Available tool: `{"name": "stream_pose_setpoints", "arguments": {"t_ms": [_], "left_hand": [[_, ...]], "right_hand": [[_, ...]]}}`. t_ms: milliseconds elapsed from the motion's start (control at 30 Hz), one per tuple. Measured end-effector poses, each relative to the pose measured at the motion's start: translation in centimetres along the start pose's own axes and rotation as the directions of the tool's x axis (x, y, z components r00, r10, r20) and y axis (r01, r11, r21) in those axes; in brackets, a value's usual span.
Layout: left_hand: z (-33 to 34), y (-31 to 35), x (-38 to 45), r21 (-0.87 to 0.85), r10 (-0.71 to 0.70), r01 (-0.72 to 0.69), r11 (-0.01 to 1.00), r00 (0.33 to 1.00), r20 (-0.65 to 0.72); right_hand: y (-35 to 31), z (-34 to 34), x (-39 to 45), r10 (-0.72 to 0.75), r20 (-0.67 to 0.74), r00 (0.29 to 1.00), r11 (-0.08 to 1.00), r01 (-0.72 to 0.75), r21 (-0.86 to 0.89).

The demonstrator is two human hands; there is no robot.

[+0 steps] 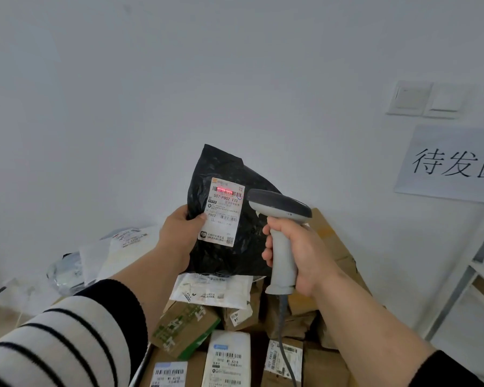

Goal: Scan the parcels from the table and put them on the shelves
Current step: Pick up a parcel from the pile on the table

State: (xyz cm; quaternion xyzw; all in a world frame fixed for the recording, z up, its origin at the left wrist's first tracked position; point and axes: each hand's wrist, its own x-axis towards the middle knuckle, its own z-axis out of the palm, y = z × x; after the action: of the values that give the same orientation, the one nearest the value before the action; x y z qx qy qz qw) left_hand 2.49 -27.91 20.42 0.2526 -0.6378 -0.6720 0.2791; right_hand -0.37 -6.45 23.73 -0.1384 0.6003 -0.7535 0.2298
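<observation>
My left hand [180, 233] grips a black plastic parcel bag [235, 247] by its left edge and holds it upright above the pile, thumb on the white shipping label [222, 212]. A red scan line glows on the label's top barcode. My right hand [296, 255] grips the handle of a grey barcode scanner [280, 216], whose dark head points at the label from the right. The scanner's cable hangs down over the parcels.
Several cardboard boxes [185, 328] and white mailers [211, 291] are heaped below the hands. More white and clear bags [118, 252] lie at the left. A white shelf frame [475, 263] stands at the right edge, under a paper wall sign [453, 166].
</observation>
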Motion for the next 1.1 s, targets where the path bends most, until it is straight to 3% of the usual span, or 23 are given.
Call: {"name": "stream_pose_setpoints", "arguments": {"t_ms": [1100], "left_hand": [[3.7, 0.5, -4.1, 0.013, 0.020, -0.021, 1.000, 1.000, 0.016]], "right_hand": [[-0.7, -5.1, -1.1, 0.013, 0.009, 1.000, 0.999, -0.013, -0.039]]}}
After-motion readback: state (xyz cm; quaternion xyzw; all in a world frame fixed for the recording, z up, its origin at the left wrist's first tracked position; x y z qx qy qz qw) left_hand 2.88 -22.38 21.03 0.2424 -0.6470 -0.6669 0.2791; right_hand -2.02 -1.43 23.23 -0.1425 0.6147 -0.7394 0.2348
